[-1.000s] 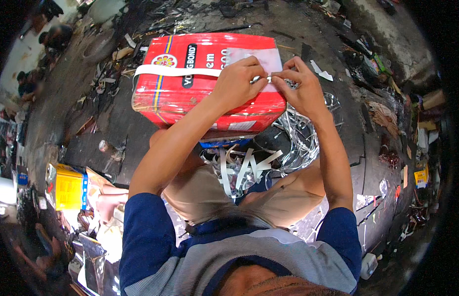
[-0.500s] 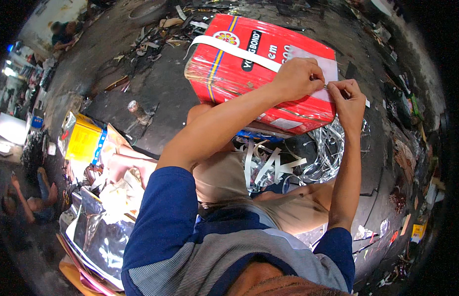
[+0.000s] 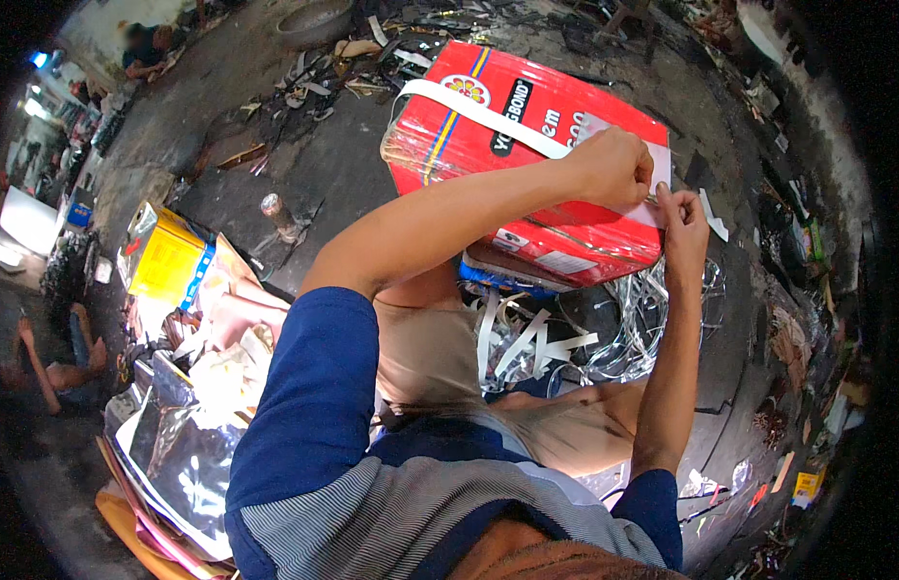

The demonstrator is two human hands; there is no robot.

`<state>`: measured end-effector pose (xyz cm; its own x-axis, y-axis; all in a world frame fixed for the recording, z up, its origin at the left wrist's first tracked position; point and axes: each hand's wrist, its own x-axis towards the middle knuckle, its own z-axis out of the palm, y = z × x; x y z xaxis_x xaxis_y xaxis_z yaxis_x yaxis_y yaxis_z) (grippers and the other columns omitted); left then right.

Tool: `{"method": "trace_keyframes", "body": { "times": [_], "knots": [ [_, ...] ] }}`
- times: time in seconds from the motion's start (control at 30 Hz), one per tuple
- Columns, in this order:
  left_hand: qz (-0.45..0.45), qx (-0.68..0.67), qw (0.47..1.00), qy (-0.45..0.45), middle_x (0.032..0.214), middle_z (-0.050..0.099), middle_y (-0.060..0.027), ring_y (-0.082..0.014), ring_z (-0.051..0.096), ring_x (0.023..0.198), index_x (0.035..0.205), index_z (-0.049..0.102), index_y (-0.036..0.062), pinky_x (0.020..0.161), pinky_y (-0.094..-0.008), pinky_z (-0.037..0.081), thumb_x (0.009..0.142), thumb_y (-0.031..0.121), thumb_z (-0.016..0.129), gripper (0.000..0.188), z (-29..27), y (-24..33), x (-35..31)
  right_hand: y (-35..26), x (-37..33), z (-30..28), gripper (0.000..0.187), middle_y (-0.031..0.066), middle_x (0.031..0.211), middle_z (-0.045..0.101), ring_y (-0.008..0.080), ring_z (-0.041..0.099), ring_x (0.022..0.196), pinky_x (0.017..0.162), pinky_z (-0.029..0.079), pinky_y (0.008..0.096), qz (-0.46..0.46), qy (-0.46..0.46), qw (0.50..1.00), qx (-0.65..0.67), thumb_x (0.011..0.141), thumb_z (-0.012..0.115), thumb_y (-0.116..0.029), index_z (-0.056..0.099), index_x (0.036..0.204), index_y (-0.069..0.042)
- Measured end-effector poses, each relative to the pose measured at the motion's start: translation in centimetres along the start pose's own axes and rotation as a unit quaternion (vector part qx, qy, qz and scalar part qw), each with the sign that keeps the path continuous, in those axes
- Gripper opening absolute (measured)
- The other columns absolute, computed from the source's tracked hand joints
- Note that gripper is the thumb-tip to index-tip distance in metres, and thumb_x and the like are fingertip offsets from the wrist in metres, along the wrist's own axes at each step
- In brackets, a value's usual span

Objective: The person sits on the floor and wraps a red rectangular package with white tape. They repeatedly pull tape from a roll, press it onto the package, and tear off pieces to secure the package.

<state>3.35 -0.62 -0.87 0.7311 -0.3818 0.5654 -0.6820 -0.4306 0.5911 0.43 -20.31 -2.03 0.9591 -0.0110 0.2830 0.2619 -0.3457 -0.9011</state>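
A red cardboard box (image 3: 527, 82), wrapped in clear film, lies in front of me with a white strip (image 3: 488, 118) running across its upper face. My left hand (image 3: 612, 169) is closed at the right part of the box, where the strip disappears beneath it. Close beside it, my right hand (image 3: 685, 224) pinches at the box's right edge, thumb and fingers pressed together. Past its knuckles a white strip end (image 3: 713, 217) sticks out. A pale sheet (image 3: 659, 166) shows on the box between the hands. What lies exactly between the fingertips is too small to see.
Loose white strips (image 3: 527, 343) and a tangle of shiny clear strips (image 3: 628, 324) lie below the box. To the left are a yellow tin (image 3: 167, 259), a small jar (image 3: 275, 211) and silvery sheets (image 3: 184, 464). Scraps litter the floor; other people sit far left.
The view has shifted slightly, with the box appearing lower and to the right. My right hand has turned a little, and more of the white strip end shows beyond it.
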Motion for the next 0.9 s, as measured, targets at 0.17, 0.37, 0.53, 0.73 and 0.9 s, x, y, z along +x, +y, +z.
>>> {"method": "trace_keyframes", "body": {
  "times": [0.17, 0.37, 0.53, 0.73, 0.9],
  "knots": [
    [0.028, -0.063, 0.997, 0.035, 0.075, 0.071, -0.0164, -0.0309, 0.070, 0.070, 0.076, 0.074, 0.0025, 0.063, -0.0399, 0.054, 0.076, 0.022, 0.072, 0.019, 1.5, 0.5, 0.6, 1.0, 0.6, -0.5, 0.034, -0.0073, 0.072, 0.044, 0.0055, 0.036, 0.067, 0.060, 0.030, 0.0250, -0.019, -0.020, 0.998, 0.054, 0.101, 0.063, -0.024, 0.054, 0.074, -0.006],
    [0.060, -0.135, 0.987, 0.060, 0.074, 0.069, -0.0146, -0.0251, 0.069, 0.066, 0.077, 0.074, 0.0016, 0.061, -0.0354, 0.052, 0.075, 0.015, 0.074, 0.013, 2.3, 0.2, 0.1, 0.9, -1.3, 0.6, 0.022, -0.0058, 0.061, 0.051, 0.0039, 0.033, 0.037, 0.032, 0.025, 0.0216, 0.253, -0.053, 0.842, 0.474, 0.104, 0.057, -0.030, 0.057, 0.090, -0.013],
    [0.074, -0.096, 0.990, 0.069, 0.074, 0.068, -0.0138, -0.0249, 0.067, 0.066, 0.076, 0.072, -0.0001, 0.062, -0.0347, 0.052, 0.075, 0.015, 0.075, 0.015, 2.6, 0.0, 0.9, 0.4, -1.5, -0.1, 0.034, -0.0054, 0.057, 0.044, 0.0051, 0.033, 0.040, 0.035, 0.025, 0.0226, 0.295, -0.066, 0.818, 0.490, 0.102, 0.058, -0.041, 0.060, 0.084, -0.013],
    [0.007, -0.172, 0.984, 0.043, 0.076, 0.068, -0.0114, -0.0179, 0.068, 0.065, 0.079, 0.074, -0.0009, 0.059, -0.0300, 0.052, 0.076, 0.008, 0.074, 0.009, 2.7, 0.6, 0.8, -1.4, 4.2, -0.4, 0.043, 0.0130, 0.076, 0.069, 0.0258, 0.064, 0.061, 0.055, 0.049, 0.0371, 0.058, 0.051, 0.993, -0.091, 0.095, 0.063, -0.044, 0.069, 0.091, -0.002],
    [-0.007, -0.133, 0.990, 0.035, 0.075, 0.069, -0.0101, -0.0138, 0.067, 0.066, 0.079, 0.073, -0.0016, 0.060, -0.0273, 0.052, 0.077, 0.005, 0.074, 0.007, 2.2, 1.6, 0.8, 0.4, 4.3, 0.2, 0.030, 0.0271, 0.094, 0.070, 0.0420, 0.070, 0.091, 0.083, 0.053, 0.0460, 0.017, 0.086, 0.983, -0.160, 0.091, 0.062, -0.026, 0.072, 0.095, 0.003]
  ]
}}
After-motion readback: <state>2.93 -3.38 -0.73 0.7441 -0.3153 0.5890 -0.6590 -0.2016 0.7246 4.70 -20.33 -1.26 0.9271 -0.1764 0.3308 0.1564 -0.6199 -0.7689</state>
